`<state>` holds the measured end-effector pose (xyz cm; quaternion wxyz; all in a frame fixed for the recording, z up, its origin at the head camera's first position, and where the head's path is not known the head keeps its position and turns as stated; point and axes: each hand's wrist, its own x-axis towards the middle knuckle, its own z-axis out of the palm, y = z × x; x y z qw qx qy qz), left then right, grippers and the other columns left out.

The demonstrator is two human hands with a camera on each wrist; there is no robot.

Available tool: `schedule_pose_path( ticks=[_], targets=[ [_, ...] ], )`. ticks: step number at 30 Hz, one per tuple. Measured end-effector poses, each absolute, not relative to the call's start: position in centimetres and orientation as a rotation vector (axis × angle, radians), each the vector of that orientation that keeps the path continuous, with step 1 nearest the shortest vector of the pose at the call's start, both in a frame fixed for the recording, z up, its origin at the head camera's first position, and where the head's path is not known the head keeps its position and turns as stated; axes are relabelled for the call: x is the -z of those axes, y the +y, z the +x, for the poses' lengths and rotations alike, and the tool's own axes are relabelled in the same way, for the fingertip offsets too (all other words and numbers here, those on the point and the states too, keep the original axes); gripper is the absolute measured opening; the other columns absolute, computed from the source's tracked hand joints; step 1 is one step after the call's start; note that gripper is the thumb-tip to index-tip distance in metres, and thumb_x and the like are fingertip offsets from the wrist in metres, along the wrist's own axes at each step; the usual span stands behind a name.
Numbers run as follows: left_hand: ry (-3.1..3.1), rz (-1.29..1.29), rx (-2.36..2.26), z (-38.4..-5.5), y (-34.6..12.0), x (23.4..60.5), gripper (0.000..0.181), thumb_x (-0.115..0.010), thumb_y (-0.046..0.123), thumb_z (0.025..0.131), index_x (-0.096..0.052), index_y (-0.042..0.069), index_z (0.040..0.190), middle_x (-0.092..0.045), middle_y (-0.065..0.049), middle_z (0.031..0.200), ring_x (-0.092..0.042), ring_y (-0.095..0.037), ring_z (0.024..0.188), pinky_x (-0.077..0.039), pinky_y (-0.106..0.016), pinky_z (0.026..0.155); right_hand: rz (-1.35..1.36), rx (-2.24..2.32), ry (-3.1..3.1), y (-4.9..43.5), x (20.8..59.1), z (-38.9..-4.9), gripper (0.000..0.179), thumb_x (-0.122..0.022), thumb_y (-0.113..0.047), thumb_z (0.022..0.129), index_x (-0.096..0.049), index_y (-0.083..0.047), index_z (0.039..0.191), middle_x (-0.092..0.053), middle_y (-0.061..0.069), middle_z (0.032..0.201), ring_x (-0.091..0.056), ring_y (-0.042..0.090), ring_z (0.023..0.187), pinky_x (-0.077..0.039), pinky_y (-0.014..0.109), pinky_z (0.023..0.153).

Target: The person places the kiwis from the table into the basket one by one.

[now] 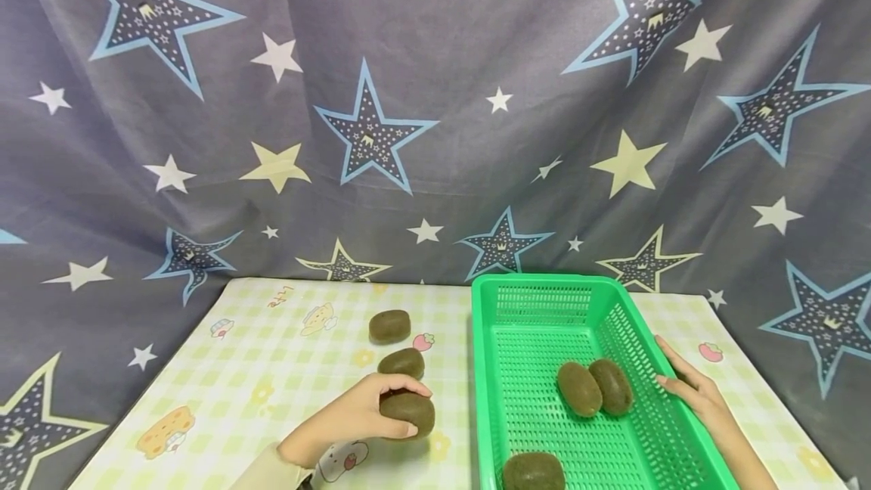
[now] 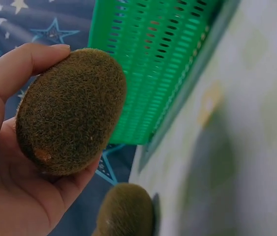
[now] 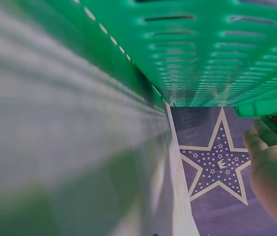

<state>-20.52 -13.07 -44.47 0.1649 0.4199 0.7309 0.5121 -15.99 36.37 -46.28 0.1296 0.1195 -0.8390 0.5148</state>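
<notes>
My left hand (image 1: 388, 407) grips a brown, fuzzy kiwi (image 1: 411, 415) between thumb and fingers. The left wrist view shows this kiwi (image 2: 72, 110) held off the tablecloth, with a blurred shadow beside it. Just beyond lies a second kiwi (image 1: 401, 364), partly hidden by the fingers, and farther back a third kiwi (image 1: 390, 327). My right hand (image 1: 694, 392) holds the right rim of the green plastic basket (image 1: 481, 384), its thumb over the edge. Inside the basket, two kiwis (image 1: 579, 389) touch near the right side, and another kiwi (image 1: 534, 470) sits at the near left corner.
A checked tablecloth (image 1: 286, 369) with cartoon prints covers the table. Behind it hangs a dark curtain (image 1: 435, 36) patterned with stars. The basket's slotted wall (image 3: 202, 49) fills the upper right wrist view.
</notes>
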Motion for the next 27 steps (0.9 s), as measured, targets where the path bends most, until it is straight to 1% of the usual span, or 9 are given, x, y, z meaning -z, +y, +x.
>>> schedule_pose_path(
  ticks=[5,10,12,16,19,21,24,25,27],
  targets=[
    [2.12,1.192,-1.461,-21.0,-12.0,43.7,0.038,-0.068,0.015,0.084,-0.06,0.013,0.121,-0.063,-0.006,0.107,-0.058,-0.011,0.09,-0.051,-0.028,0.076,0.382,-1.513,-2.422,36.4,46.3,-16.1,0.054,-0.044,0.0,0.096,-0.026,0.0,0.147,-0.031,-0.037,0.135,-0.027,-0.025,0.117,-0.032,0.002,0.085],
    [2.173,1.173,-1.472,-21.2,-10.8,42.8,0.037,-0.07,0.016,0.082,-0.062,0.016,0.119,-0.063,-0.004,0.107,-0.058,-0.011,0.089,-0.05,-0.028,0.077,0.352,-1.498,-2.447,36.4,46.2,-16.0,0.056,-0.044,-0.003,0.097,-0.025,-0.009,0.149,-0.03,-0.038,0.134,-0.026,-0.026,0.116,-0.031,0.002,0.085],
    [2.191,1.163,-1.483,-21.3,-10.3,42.4,0.037,-0.071,0.016,0.082,-0.063,0.016,0.118,-0.064,-0.003,0.109,-0.058,-0.01,0.089,-0.049,-0.027,0.079,0.332,-1.495,-2.462,36.3,46.2,-15.9,0.057,-0.045,-0.005,0.097,-0.024,-0.013,0.15,-0.03,-0.039,0.134,-0.026,-0.027,0.116,-0.03,0.002,0.085],
    [2.222,1.181,-1.481,-21.5,-9.4,41.6,0.037,-0.072,0.016,0.082,-0.063,0.012,0.118,-0.066,-0.003,0.107,-0.059,-0.008,0.089,-0.047,-0.024,0.083,0.328,-1.503,-2.465,36.2,46.2,-15.9,0.056,-0.045,-0.006,0.098,-0.024,-0.011,0.149,-0.029,-0.039,0.134,-0.026,-0.027,0.116,-0.03,0.002,0.085],
    [2.243,1.206,-1.476,-21.7,-8.8,41.2,0.038,-0.071,0.016,0.082,-0.063,0.007,0.118,-0.067,-0.003,0.104,-0.059,-0.009,0.09,-0.038,-0.026,0.097,0.332,-1.506,-2.458,36.2,46.2,-15.9,0.055,-0.045,-0.006,0.098,-0.025,-0.006,0.148,-0.03,-0.039,0.133,-0.026,-0.027,0.116,-0.03,0.002,0.085],
    [2.265,1.199,-1.462,-21.8,-8.4,40.9,0.038,-0.072,0.017,0.082,-0.063,0.009,0.118,-0.067,0.0,0.105,-0.059,-0.01,0.092,-0.033,-0.029,0.102,0.332,-1.503,-2.456,36.2,46.2,-15.8,0.054,-0.045,-0.006,0.097,-0.026,-0.005,0.148,-0.03,-0.039,0.133,-0.026,-0.026,0.116,-0.03,0.002,0.085],
    [2.319,1.161,-1.414,-21.8,-7.9,40.5,0.039,-0.072,0.023,0.082,-0.063,0.018,0.119,-0.066,0.008,0.106,-0.055,-0.011,0.095,-0.036,-0.03,0.098,0.338,-1.499,-2.45,36.3,46.2,-15.9,0.054,-0.045,-0.005,0.097,-0.026,-0.004,0.148,-0.03,-0.039,0.134,-0.026,-0.026,0.117,-0.03,0.002,0.086],
    [2.332,1.148,-1.398,-21.9,-7.7,40.4,0.039,-0.072,0.024,0.082,-0.063,0.021,0.119,-0.066,0.009,0.105,-0.054,-0.011,0.095,-0.04,-0.03,0.093,0.342,-1.496,-2.449,36.3,46.2,-15.9,0.054,-0.045,-0.005,0.097,-0.026,-0.005,0.148,-0.03,-0.039,0.134,-0.026,-0.026,0.117,-0.03,0.002,0.086],
    [2.321,1.153,-1.387,-22.0,-7.3,40.2,0.039,-0.072,0.024,0.081,-0.063,0.021,0.119,-0.067,0.009,0.103,-0.054,-0.012,0.093,-0.046,-0.029,0.083,0.352,-1.491,-2.446,36.4,46.3,-16.0,0.055,-0.045,-0.004,0.097,-0.026,-0.007,0.148,-0.03,-0.039,0.134,-0.026,-0.026,0.117,-0.03,0.002,0.086]
  ],
)
